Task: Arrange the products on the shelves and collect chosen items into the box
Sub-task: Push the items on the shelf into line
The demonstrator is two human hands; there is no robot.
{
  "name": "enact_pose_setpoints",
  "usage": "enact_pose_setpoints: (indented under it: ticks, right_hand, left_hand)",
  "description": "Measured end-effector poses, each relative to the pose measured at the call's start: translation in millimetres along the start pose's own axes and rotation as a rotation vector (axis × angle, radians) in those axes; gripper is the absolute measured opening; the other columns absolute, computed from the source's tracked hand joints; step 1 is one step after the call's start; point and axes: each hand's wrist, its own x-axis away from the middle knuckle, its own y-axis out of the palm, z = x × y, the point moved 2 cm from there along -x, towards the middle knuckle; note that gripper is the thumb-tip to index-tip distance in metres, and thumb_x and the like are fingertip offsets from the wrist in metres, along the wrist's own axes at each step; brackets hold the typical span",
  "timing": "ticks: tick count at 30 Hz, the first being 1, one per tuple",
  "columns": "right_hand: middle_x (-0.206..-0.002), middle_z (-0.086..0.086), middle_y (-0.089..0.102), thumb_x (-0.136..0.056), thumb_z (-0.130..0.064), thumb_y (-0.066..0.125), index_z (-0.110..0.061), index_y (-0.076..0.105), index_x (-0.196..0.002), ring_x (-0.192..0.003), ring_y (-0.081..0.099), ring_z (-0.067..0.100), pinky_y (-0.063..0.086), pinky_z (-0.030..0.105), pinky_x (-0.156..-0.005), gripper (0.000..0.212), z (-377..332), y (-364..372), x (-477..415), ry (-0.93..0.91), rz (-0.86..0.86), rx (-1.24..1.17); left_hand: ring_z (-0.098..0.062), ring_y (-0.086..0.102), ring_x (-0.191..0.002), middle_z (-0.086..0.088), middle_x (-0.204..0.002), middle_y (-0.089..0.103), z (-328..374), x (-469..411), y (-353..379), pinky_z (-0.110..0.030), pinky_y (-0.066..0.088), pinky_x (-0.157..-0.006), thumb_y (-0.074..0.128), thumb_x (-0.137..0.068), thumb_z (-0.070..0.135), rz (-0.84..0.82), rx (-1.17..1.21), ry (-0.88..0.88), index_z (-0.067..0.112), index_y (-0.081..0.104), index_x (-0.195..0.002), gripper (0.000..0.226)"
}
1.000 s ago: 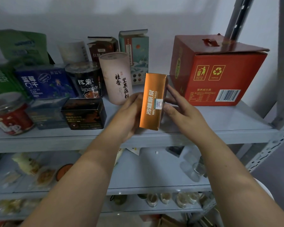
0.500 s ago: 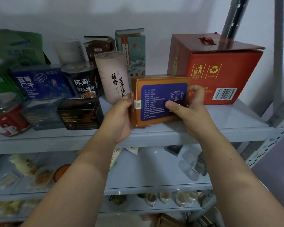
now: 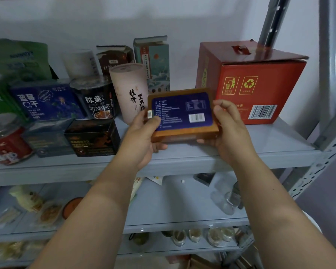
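Note:
A flat orange box (image 3: 182, 115) with a dark blue back label hangs just above the top shelf (image 3: 241, 154), its label side tilted up toward me. My left hand (image 3: 144, 136) grips its left end, thumb on the label, fingers underneath. My right hand (image 3: 229, 129) holds its right end, thumb on the top corner. It sits between a pink cylinder (image 3: 128, 90) on the left and a big red carton (image 3: 250, 82) on the right.
The top shelf's left part is crowded: a black box (image 3: 93, 138), a dark can (image 3: 93, 98), a blue box (image 3: 45, 100), a red jar (image 3: 6, 142), green bags (image 3: 19, 57), tall cartons (image 3: 153, 63) behind. Lower shelves (image 3: 173, 206) hold snack packs and jars. A metal upright (image 3: 322, 133) stands at the right.
The orange box has turned from standing on end with its narrow side toward me to lying flat, label face up. Both hands shifted to its two ends and lowered it a little.

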Motion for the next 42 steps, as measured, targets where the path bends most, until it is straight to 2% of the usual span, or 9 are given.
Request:
enact_pose_setpoints:
  ticks: [6,10,17,20,25,32,37,40,42]
  right_hand:
    - [-0.083,-0.007,0.072,-0.098,0.007,0.036,-0.031,0.059,-0.133,-0.082,0.074,0.019,0.06,0.033,-0.052,0.057,-2,-3,3,0.007,-0.079,-0.018]
    - [-0.105,0.0,0.073,-0.097,0.011,0.047,-0.04,0.048,-0.145,-0.105,0.073,0.031,0.062,0.038,-0.059,0.07,-4,-1,9,-0.076,-0.144,0.006]
    - [-0.16,0.002,0.039,-0.084,-0.019,0.081,-0.04,0.012,-0.162,-0.147,0.041,0.024,0.046,0.058,-0.109,0.106,-1,3,11,-0.243,-0.255,0.213]
    - [-0.166,-0.007,0.026,-0.082,-0.027,0.084,-0.042,0.013,-0.161,-0.151,0.033,0.018,0.041,0.059,-0.114,0.108,-1,9,11,-0.328,-0.264,0.328]
    - [-0.168,-0.006,0.01,-0.082,-0.038,0.083,-0.041,-0.003,-0.16,-0.157,0.014,0.019,0.033,0.056,-0.12,0.117,1,37,22,-0.523,-0.335,0.72]
    - [-0.167,0.01,0.015,-0.084,-0.044,0.076,-0.024,0.049,-0.146,-0.157,0.01,0.033,0.03,0.057,-0.121,0.07,1,38,8,-0.686,-0.203,0.857]
    - [-0.15,0.013,0.041,-0.075,-0.06,0.074,-0.02,0.034,-0.157,-0.142,0.035,0.037,0.033,0.057,-0.117,0.099,-20,36,-11,-0.767,-0.081,1.176]
    - [-0.14,0.011,0.048,-0.068,-0.05,0.086,-0.025,0.043,-0.152,-0.134,0.044,0.035,0.036,0.067,-0.107,0.098,-13,40,-18,-0.784,-0.02,1.386]
    - [-0.141,0.009,0.048,-0.071,-0.048,0.084,-0.028,0.043,-0.152,-0.139,0.041,0.034,0.031,0.071,-0.109,0.093,-3,46,-19,-0.774,0.032,1.508]
  left_hand:
    - [-0.013,0.075,-0.087,0.003,-0.109,0.071,-1,-4,5,-0.031,0.063,-0.065,0.05,-0.106,0.011,0.031,0.046,0.005,0.024,0.054,-0.133,0.03]
    - [-0.013,0.07,-0.1,0.0,-0.128,0.063,-6,-5,6,-0.029,0.062,-0.071,0.06,-0.1,0.005,-0.04,-0.024,0.045,0.014,0.05,-0.14,0.042]
    - [-0.02,0.063,-0.125,-0.008,-0.14,0.055,-4,3,6,-0.037,0.057,-0.098,0.084,-0.08,0.035,-0.3,-0.128,0.075,0.011,0.047,-0.143,0.077]
    - [-0.022,0.059,-0.13,-0.003,-0.143,0.053,-4,4,3,-0.048,0.052,-0.105,0.089,-0.055,0.068,-0.372,-0.113,0.081,0.012,0.046,-0.134,0.105]
    - [-0.031,0.05,-0.139,-0.01,-0.154,0.048,-2,8,4,-0.056,0.051,-0.103,0.081,-0.06,0.074,-0.396,0.001,0.09,0.018,0.026,-0.157,0.125]
    - [-0.042,0.057,-0.124,-0.025,-0.142,0.056,0,5,-5,-0.063,0.049,-0.098,0.071,-0.082,0.029,-0.204,0.257,0.056,0.014,0.04,-0.151,0.077]
    - [-0.023,0.071,-0.108,-0.008,-0.117,0.073,-2,-2,2,-0.041,0.06,-0.091,0.041,-0.099,-0.009,-0.022,0.026,0.126,0.013,0.057,-0.135,0.045]
    - [-0.011,0.062,-0.122,0.005,-0.13,0.069,-9,-3,6,-0.036,0.047,-0.109,0.052,-0.09,0.005,0.075,-0.336,0.242,0.033,0.062,-0.133,0.051]
    - [-0.002,0.045,-0.131,0.01,-0.143,0.054,-11,-1,9,-0.012,0.03,-0.11,0.053,-0.09,0.004,0.197,-0.612,0.326,0.025,0.055,-0.144,0.058]
